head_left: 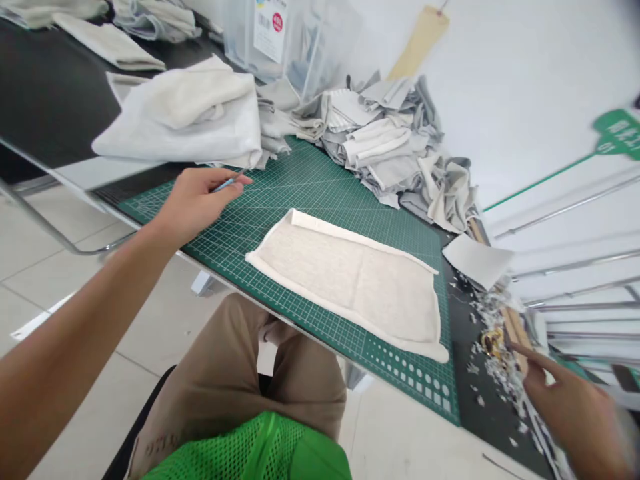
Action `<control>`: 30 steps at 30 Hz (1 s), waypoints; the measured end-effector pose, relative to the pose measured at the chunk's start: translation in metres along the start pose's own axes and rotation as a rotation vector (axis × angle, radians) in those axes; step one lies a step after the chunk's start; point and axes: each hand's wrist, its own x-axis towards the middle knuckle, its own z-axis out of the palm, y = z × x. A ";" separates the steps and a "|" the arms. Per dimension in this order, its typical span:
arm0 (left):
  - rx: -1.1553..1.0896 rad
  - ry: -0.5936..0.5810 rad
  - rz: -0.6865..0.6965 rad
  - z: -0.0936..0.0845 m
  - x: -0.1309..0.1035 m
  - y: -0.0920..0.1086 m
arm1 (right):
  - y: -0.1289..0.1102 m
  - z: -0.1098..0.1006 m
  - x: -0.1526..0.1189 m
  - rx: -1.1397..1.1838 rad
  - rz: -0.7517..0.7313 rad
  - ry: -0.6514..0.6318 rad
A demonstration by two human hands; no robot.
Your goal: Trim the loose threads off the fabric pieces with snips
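My left hand is pinched round a thin blue tool above the left part of the green cutting mat. A cream rectangular cloth with curled edges lies flat on the mat, right of that hand. At the far right, my right hand is blurred, its index finger stretched toward gold-handled scissors that lie among fabric scraps. Whether its fingertip touches them is unclear, and the other fingers are partly hidden.
Folded white cloth rests at the mat's back left. Behind the mat are a heap of grey and cream fabric pieces and a clear plastic box. A white piece lies right of the mat, with metal rods beyond.
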 end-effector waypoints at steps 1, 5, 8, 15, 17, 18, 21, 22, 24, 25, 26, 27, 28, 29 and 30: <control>0.013 0.001 -0.013 0.001 0.000 0.000 | 0.001 -0.002 -0.002 -0.043 0.056 -0.035; 0.005 0.015 -0.024 0.002 -0.001 0.001 | -0.014 -0.011 -0.003 -0.098 0.147 0.086; -0.021 0.008 -0.012 0.001 -0.002 0.003 | -0.055 -0.014 0.001 -0.067 0.007 0.233; 0.038 0.026 0.077 -0.003 0.005 -0.002 | -0.225 0.011 0.033 0.456 -0.407 0.018; 0.035 0.018 0.108 -0.004 0.006 -0.003 | -0.258 0.030 0.044 0.591 -0.485 -0.123; 0.030 0.017 0.115 -0.004 0.007 -0.004 | -0.269 0.040 0.048 0.623 -0.511 -0.181; 0.020 0.005 0.100 -0.005 0.008 -0.003 | -0.282 0.065 0.055 0.659 -0.529 -0.264; 0.016 -0.003 0.090 -0.005 0.008 -0.002 | -0.282 0.071 0.056 0.676 -0.529 -0.262; -0.001 -0.021 0.064 -0.006 0.007 -0.001 | -0.281 0.076 0.055 0.699 -0.538 -0.240; -0.013 -0.029 0.049 -0.006 0.007 0.000 | -0.281 0.076 0.053 0.698 -0.549 -0.230; -0.026 -0.036 0.037 -0.006 0.006 0.000 | -0.281 0.075 0.051 0.689 -0.562 -0.217; -0.040 -0.042 0.026 -0.006 0.006 0.000 | -0.283 0.073 0.049 0.674 -0.579 -0.198; -0.055 -0.045 0.016 -0.006 0.005 0.001 | -0.285 0.071 0.047 0.653 -0.599 -0.175; -0.070 -0.048 0.005 -0.006 0.005 0.001 | -0.287 0.070 0.045 0.627 -0.621 -0.149; -0.089 -0.048 -0.010 -0.005 0.005 0.001 | -0.290 0.069 0.043 0.598 -0.644 -0.121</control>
